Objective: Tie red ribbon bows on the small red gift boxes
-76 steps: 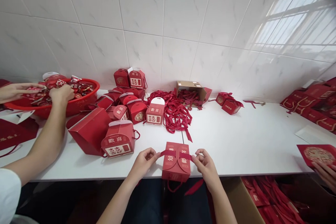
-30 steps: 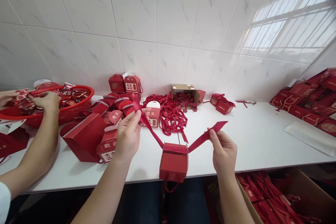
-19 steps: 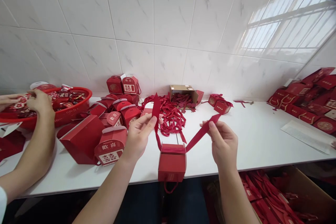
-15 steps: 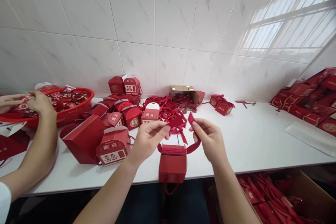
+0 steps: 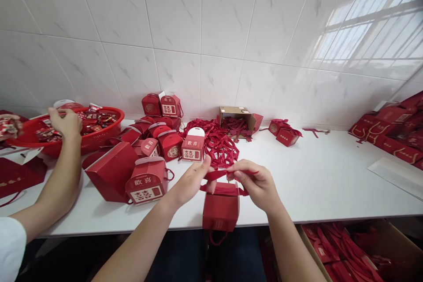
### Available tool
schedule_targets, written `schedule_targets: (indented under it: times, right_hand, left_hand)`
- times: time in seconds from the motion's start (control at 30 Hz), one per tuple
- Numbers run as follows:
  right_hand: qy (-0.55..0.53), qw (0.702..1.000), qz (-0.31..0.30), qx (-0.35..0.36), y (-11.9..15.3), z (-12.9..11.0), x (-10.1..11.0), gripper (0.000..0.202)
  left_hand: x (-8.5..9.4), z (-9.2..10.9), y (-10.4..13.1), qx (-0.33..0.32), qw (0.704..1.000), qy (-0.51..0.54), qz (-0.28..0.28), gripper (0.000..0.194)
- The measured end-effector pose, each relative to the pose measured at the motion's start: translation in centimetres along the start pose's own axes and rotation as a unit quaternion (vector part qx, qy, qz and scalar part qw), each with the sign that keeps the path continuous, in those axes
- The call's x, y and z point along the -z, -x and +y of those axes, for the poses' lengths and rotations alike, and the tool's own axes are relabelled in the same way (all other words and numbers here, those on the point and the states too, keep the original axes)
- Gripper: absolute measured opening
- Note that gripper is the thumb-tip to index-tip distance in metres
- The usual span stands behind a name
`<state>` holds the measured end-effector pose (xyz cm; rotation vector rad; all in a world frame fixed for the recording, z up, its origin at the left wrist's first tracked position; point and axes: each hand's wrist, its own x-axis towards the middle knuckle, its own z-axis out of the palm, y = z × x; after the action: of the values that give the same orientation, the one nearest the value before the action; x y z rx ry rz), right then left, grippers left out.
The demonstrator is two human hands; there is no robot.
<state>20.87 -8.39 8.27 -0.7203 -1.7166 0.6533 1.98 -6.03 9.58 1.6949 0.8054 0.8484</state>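
A small red gift box (image 5: 220, 212) stands at the table's front edge, with a red ribbon (image 5: 216, 175) running from its top. Above the box, my left hand (image 5: 193, 179) grips one part of the ribbon between thumb and fingers. My right hand (image 5: 253, 183) pinches the ribbon just to the right, and the two hands nearly meet. A cord loop (image 5: 218, 239) hangs from the front of the box. Behind my hands lies a heap of loose red ribbons (image 5: 222, 150).
Filled red boxes (image 5: 147, 183) crowd the left. A co-worker's hand (image 5: 68, 123) is over a red basin (image 5: 99, 136) of wrapped sweets. An open carton (image 5: 236, 112) stands by the wall; more red boxes (image 5: 393, 128) are piled right. Below, a carton (image 5: 393, 246) holds red pieces.
My hands have come together over the box, bringing the ribbon ends across each other. The co-worker's hands have moved apart at the basin. The view has shifted slightly.
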Motion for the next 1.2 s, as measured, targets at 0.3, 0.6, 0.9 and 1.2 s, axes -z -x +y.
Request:
schedule_targets:
  times: [0.3, 0.6, 0.9, 1.2]
  right_hand:
    - [0.23, 0.955, -0.055, 0.179, 0.2, 0.8, 0.9, 0.036]
    - [0.242, 0.944, -0.048, 0.221, 0.1, 1.0, 0.8, 0.038]
    - [0.208, 0.959, 0.167, 0.1, 4.5, 3.3, 2.5, 0.035]
    - [0.132, 0.935, 0.152, -0.293, 15.8, 8.0, 4.0, 0.032]
  left_hand:
    - [0.5, -0.6, 0.0, 0.067, 0.965, 0.246, -0.067, 0.066]
    - [1.2, -0.8, 0.1, 0.033, 0.974, 0.212, -0.073, 0.062]
    - [2.6, -2.7, 3.2, -0.001, 0.973, -0.143, 0.184, 0.036]
    - [1.8, -11.8, 9.7, 0.187, 0.954, -0.111, 0.205, 0.047]
